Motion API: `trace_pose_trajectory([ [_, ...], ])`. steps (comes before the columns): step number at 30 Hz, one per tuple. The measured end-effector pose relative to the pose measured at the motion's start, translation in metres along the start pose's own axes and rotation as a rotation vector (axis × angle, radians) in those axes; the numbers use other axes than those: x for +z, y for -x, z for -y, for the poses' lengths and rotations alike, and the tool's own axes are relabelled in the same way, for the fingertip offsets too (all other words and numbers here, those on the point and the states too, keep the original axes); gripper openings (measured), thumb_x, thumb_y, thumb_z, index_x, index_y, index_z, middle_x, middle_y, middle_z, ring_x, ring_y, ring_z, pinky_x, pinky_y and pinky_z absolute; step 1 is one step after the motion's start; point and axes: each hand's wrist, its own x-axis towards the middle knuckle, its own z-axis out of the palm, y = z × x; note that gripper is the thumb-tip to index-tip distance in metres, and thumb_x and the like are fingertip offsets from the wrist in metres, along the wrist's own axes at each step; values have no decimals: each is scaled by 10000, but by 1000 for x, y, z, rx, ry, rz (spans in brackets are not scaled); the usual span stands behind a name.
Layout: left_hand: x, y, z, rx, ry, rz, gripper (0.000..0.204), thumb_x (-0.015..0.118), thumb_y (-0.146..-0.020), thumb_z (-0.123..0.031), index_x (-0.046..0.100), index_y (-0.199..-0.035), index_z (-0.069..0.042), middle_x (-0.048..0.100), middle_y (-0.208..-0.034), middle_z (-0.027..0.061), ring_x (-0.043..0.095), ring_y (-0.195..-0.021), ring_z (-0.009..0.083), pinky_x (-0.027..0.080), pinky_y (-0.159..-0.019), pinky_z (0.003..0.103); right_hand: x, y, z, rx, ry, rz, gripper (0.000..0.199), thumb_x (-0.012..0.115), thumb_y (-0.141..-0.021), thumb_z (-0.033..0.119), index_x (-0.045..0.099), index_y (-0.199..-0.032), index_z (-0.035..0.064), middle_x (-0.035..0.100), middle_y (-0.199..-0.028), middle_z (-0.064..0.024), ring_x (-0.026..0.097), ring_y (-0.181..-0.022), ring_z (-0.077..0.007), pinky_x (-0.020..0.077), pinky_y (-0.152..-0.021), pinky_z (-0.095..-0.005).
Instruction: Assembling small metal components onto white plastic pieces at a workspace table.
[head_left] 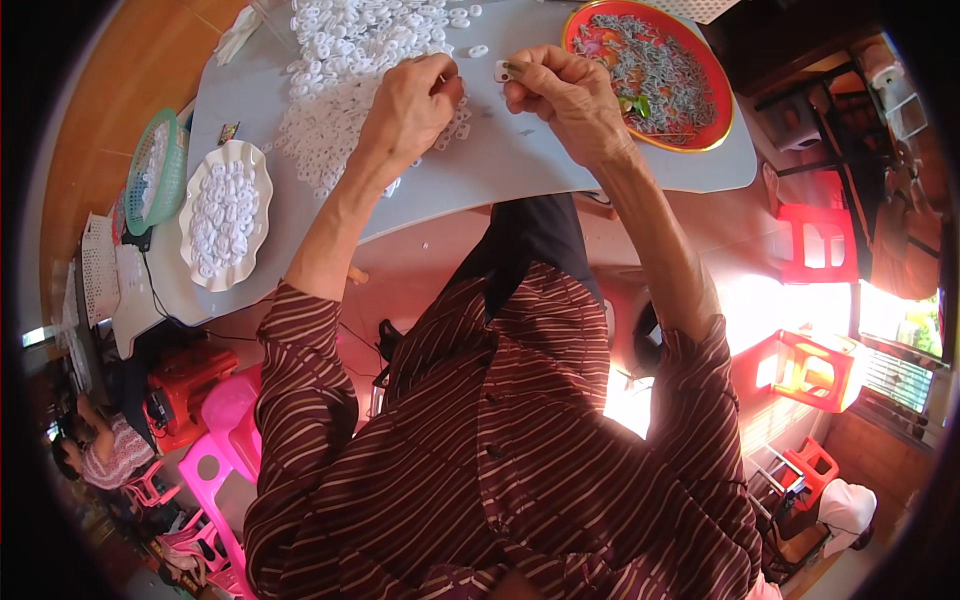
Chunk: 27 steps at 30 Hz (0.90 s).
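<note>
My right hand [570, 100] pinches a small white plastic piece [502, 72] between thumb and fingertips, above the grey-blue table [510, 165]. A small dark bit shows at the fingertips beside it. My left hand [412, 112] is closed, its fingers curled inward at the right edge of a heap of small flat white plastic pieces [320, 135]; whatever its fingertips hold is hidden. Farther back lies a pile of white oval rings [350, 30], with one loose ring [478, 50] between the hands. Just right of my right hand is a red gold-rimmed tray [722, 95] of small grey metal-looking parts [650, 70].
At the left stand a wavy-edged cream dish [262, 215] full of white oval pieces and a green basket [168, 125]. A green-and-black item [636, 106] lies in the red tray. Pink chairs [205, 475], red stools [815, 245] and other people [110, 455] are around the room.
</note>
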Motion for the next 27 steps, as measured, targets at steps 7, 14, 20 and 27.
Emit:
trace_pose_trajectory([
  [7, -5, 4, -25, -187, 388, 70, 215, 564, -855, -185, 559, -778, 16, 553, -659, 86, 551, -667, 166, 454, -676, 300, -4, 8, -3, -31, 18, -37, 170, 572, -903, 167, 607, -924, 2, 563, -685, -26, 518, -618, -104, 398, -558, -207],
  [14, 3, 16, -26, -433, 1474, 399, 299, 511, -909, -269, 564, -769, -10, 493, -643, 37, 529, -656, 169, 449, -674, 307, 13, 17, 10, -411, 723, -83, 136, 655, -777, 62, 635, -903, 15, 635, -736, -53, 575, -603, -86, 464, -541, -229],
  [20, 9, 24, -25, -373, 1331, 180, 182, 556, -874, -155, 586, -803, 10, 523, -665, 49, 533, -678, 171, 447, -686, 292, 4, 21, 18, -622, 914, 17, 129, 660, -747, 58, 650, -875, 46, 629, -697, -73, 598, -574, -163, 494, -562, -271],
  [27, 9, 49, -20, -413, 1449, 73, 118, 565, -849, -104, 602, -833, 8, 544, -667, 52, 537, -684, 163, 456, -731, 274, -9, 24, 30, -477, 1299, 254, 89, 583, -747, 36, 629, -815, 1, 619, -777, -153, 612, -728, -328, 503, -663, -381],
])
